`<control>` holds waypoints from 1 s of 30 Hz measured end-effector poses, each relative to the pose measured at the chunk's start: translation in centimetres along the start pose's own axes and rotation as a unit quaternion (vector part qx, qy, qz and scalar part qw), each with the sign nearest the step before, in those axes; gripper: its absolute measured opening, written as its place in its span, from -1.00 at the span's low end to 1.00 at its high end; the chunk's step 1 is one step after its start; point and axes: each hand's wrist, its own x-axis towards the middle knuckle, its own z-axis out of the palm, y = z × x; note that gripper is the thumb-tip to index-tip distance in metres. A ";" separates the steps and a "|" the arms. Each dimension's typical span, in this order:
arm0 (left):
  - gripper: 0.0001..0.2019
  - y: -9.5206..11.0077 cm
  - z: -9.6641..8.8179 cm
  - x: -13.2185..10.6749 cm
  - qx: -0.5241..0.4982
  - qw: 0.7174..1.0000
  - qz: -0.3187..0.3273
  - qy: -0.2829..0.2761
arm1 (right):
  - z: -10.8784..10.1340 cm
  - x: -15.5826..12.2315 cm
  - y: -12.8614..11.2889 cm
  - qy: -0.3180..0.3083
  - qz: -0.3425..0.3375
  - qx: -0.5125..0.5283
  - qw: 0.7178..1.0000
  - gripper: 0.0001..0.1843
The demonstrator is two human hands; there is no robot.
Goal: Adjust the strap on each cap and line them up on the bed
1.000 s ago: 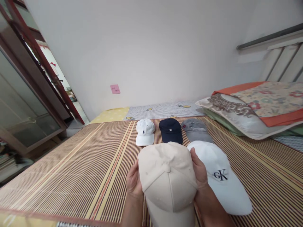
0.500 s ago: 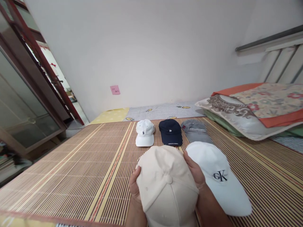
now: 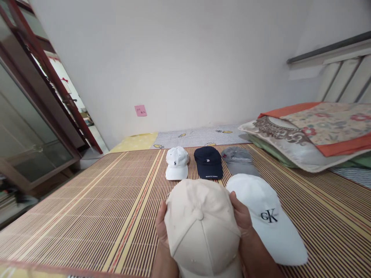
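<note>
Between my two hands is a beige baseball cap (image 3: 203,224), crown and top button facing up, its brim toward me and partly cut off by the lower edge. My left hand (image 3: 162,224) grips its left side, thumb up along the edge. On the right side my right hand (image 3: 242,216) grips it the same way; the other fingers of both hands are hidden beneath. Just right of my right hand lies a white cap (image 3: 268,216) with black letters. Beyond the beige cap a small white cap (image 3: 177,164), a navy cap (image 3: 208,162) and a grey cap (image 3: 240,160) form a row.
The caps lie on a striped bamboo mat (image 3: 87,208) over a bed. Stacked pillows (image 3: 313,135) stand at the right, near a white radiator (image 3: 344,79). A pink note (image 3: 140,111) is on the wall behind. A glass-fronted cabinet (image 3: 29,131) is at the left.
The beige cap has shifted slightly left and turned a little in my hands. My right thumb sits slightly lower along its edge. The other caps have stayed in place.
</note>
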 end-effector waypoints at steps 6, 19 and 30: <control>-0.15 0.9 1.7 1.0 0.019 0.999 -0.026 0.044 | 0.1 0.6 -0.5 -0.013 0.004 0.009 1.000 -0.28; -0.38 2.0 -0.6 1.3 -0.036 0.997 -0.024 0.063 | -1.0 1.2 0.5 0.003 0.047 0.039 0.998 -0.24; -0.30 2.8 -1.3 1.3 -0.029 0.997 -0.055 0.039 | -2.5 2.6 1.4 0.053 0.117 0.084 0.988 -0.37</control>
